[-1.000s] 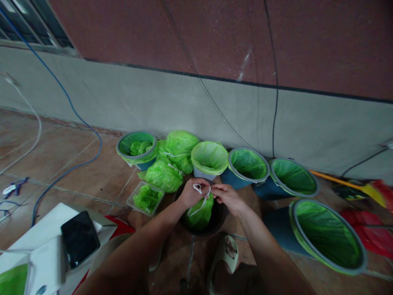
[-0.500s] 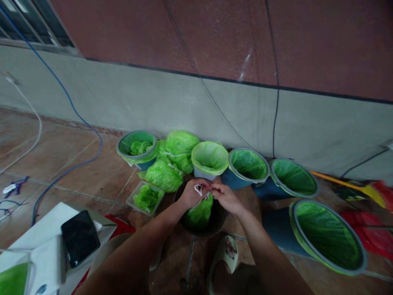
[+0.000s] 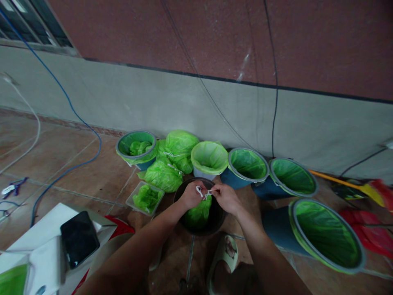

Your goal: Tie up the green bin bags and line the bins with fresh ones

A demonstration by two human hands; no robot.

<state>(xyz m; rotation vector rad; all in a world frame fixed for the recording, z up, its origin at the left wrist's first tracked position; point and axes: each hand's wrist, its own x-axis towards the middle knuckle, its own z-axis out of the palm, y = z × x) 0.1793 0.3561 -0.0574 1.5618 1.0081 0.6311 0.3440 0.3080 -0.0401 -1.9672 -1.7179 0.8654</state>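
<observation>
A green garbage bag point(image 3: 198, 215) sits gathered inside a dark bin point(image 3: 218, 221) on the floor in front of me. White drawstring point(image 3: 206, 194) stretches between my hands above the bag's neck. My left hand point(image 3: 194, 195) is closed on the drawstring, with a white loop standing up by its fingers. Pinched fingers of my right hand point(image 3: 225, 196) hold the other part of it. Behind the bin lie tied green bags point(image 3: 164, 176), and left of it is a clear plastic tub point(image 3: 153, 209) with crumpled green bags.
Lined bins stand along the wall: one at left point(image 3: 138, 153), a white one point(image 3: 208, 157), and blue ones point(image 3: 248, 164) to the right. A large lined bin point(image 3: 328, 235) leans at right near a red dustpan point(image 3: 365, 229). A phone point(image 3: 80, 237) lies on a white box point(image 3: 37, 229); a blue cable point(image 3: 76, 164) crosses the floor.
My hands have moved slightly apart, and more of the white drawstring shows between them. The bag stays in the dark bin.
</observation>
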